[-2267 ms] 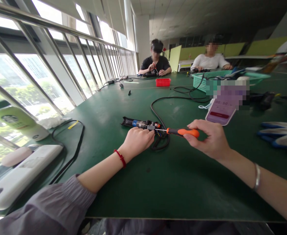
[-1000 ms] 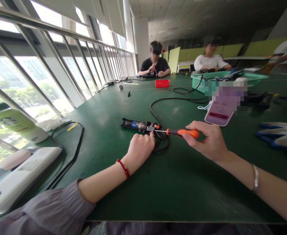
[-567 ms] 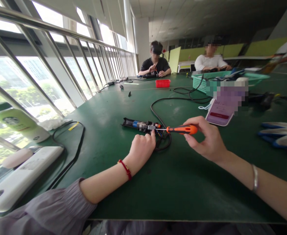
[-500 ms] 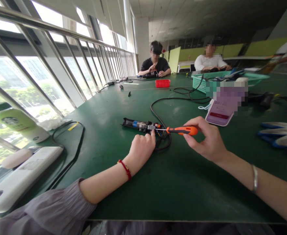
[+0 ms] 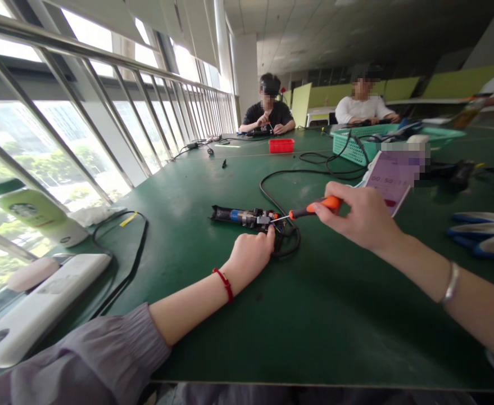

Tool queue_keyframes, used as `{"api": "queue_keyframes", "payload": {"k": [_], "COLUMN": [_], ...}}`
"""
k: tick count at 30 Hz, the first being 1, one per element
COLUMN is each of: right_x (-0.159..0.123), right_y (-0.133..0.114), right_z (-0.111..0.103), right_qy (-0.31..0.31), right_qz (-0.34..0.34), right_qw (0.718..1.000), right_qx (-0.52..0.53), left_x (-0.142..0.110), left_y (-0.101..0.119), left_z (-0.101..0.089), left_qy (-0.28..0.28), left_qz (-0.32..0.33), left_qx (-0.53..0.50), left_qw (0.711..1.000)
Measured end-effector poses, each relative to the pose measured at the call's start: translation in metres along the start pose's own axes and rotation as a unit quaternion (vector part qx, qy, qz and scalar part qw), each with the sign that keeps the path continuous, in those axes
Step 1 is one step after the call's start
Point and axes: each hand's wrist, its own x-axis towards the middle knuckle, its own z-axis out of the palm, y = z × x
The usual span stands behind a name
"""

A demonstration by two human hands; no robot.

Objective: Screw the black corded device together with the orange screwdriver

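Observation:
On the green table lies an opened corded device (image 5: 239, 217), a dark cylindrical body with a blue band, a grey block and exposed coloured wires at its right end. My left hand (image 5: 253, 250) is closed at that end, index fingertip against the grey block and wires; its thumb is hidden. In my right hand (image 5: 362, 216) is an orange-and-black screwdriver (image 5: 303, 212), gripped by the handle between thumb and fingers. The handle tilts up to the right, and the shaft's tip reaches the wired end beside my left index finger.
The device's black cable (image 5: 267, 175) loops behind it. A phone (image 5: 388, 183) leans near a green basket (image 5: 348, 147); gloves (image 5: 486, 233) lie right. A red box (image 5: 281, 146) stands farther back. Left are a bottle (image 5: 36, 214) and a white slab-like object (image 5: 48, 304). Two people sit opposite.
My right hand has risen and shifted slightly right, tilting the screwdriver more steeply. The tip has moved from the grey block towards the wires. My left hand has shifted slightly right.

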Motion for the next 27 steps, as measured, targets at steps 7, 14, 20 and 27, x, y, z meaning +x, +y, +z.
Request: {"api": "queue_keyframes", "payload": {"k": [7,14,20,27], "right_x": [0.068,0.094,0.095,0.095], "right_y": [-0.007,-0.016,-0.016,-0.005], "right_z": [-0.031,-0.043,-0.042,-0.045], "right_qy": [-0.270,-0.400,-0.409,-0.436], "right_qz": [0.124,0.097,0.135,0.110], "right_qw": [0.947,0.908,0.889,0.884], "right_qx": [-0.121,-0.082,-0.155,-0.131], "left_x": [0.017,0.019,0.018,0.024], "left_y": [-0.001,-0.008,-0.027,-0.063], "left_z": [0.005,0.009,0.011,0.016], "left_qy": [0.044,0.075,0.123,0.225], "left_qz": [-0.027,-0.019,0.041,0.030], "left_qx": [-0.070,-0.104,-0.082,-0.078], "left_qw": [0.996,0.992,0.988,0.971]}}
